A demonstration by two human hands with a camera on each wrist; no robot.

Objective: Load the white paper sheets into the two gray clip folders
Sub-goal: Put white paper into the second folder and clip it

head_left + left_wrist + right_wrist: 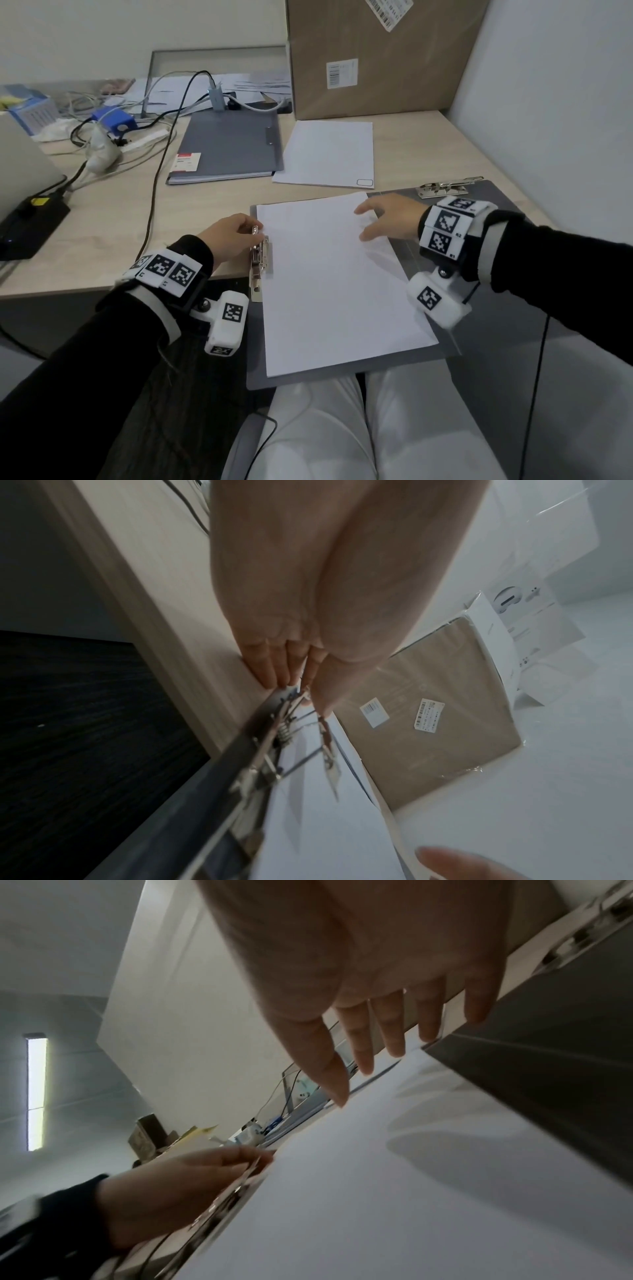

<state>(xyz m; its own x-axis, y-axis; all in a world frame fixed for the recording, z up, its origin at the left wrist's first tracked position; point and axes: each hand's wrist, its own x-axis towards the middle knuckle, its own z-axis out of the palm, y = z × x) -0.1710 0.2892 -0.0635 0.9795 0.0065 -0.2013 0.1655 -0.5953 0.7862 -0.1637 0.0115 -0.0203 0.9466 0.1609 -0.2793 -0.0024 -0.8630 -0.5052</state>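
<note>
Open gray folder (404,363) overhangs desk edge, white sheets (335,281) lying inside. Left hand (227,236) pinches metal clip (260,253) lever; right hand (394,216), fingers spread, hovers over sheets. Second folder (233,147) closed behind, beside loose paper (329,154).

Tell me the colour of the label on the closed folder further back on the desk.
White with a red band on top, on the closed folder's label; clearest in the head view.

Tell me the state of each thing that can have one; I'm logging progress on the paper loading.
Open gray folder: lies open at the desk edge.
Side clip: lever pinched by the left hand; whether it bites the paper, cannot tell.
Paper stack: flat in the open folder.
Right hand: fingers spread over the stack's far corner.
Second clip: holds no paper.
Far gray folder: closed.
Loose sheets: not loaded.
</note>
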